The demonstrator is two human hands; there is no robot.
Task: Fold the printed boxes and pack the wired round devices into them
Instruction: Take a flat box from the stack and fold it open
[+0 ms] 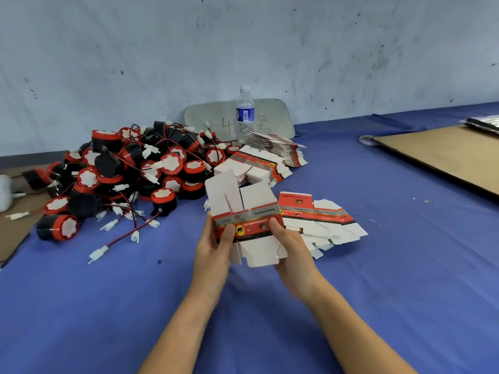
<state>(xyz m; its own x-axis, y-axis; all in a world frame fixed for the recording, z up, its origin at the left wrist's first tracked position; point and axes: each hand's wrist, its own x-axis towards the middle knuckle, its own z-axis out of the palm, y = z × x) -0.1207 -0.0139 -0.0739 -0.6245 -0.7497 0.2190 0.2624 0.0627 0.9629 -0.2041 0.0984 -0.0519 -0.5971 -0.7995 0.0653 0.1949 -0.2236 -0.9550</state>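
Blue cloth (378, 292) covers the table under both hands. The left hand (213, 249) and right hand (293, 249) each clamp one side of a printed box (247, 225), thumbs on its red band, flaps loose at both ends. Squaring the sleeve seems the step in hand; next, the bottom flaps need tucking. Flat boxes (324, 220) lie just beyond the right hand. The wired round devices (129, 171) are heaped ahead-left of the left hand. Working room lies toward the person.

At the far edge of the blue-covered bench (351, 292) we see a clear water bottle (245, 114) standing upright just before a grey panel (205, 117) leaned on the wall (243, 36), and a brown cardboard sheet (445, 155) along the right edge.
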